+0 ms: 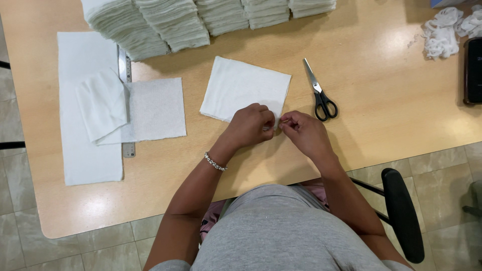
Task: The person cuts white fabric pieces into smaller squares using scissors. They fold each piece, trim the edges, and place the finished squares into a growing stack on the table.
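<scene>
1. Left hand (251, 125): fingers curled, tips pinched together at the near right corner of the white cloth square (245, 88). The grip closes on the cloth edge.
2. Right hand (304, 131): fingers bunched narrow, thumb and forefinger pressed together just beside the left fingertips. A thin pale strand appears to run between the two hands; the view is too small to confirm whether it is a thread or the cloth edge.
3. Cloth square: lies flat on the wooden table (381, 115), directly ahead of both hands, slightly rotated, its near edge partly covered by the left hand.
4. Bracelet (215, 162): a silver chain on the left wrist.
5. Scissors (320, 93): black handles, blades closed, lying just right of the cloth square, apart from the right hand.
6. Left side of the table: a long white cloth strip (85, 155), with a folded white piece (103, 103) and a grey-white sheet (155, 108) overlapping it. A metal ruler (127, 148) runs under these.
7. Far edge: stacks of folded white cloths (175, 22) in a row.
8. Far right corner: a heap of white scraps (442, 35), beside a dark flat object (473, 70).
9. Near right: a black chair armrest (401, 216) over the tiled floor (447, 175).
</scene>
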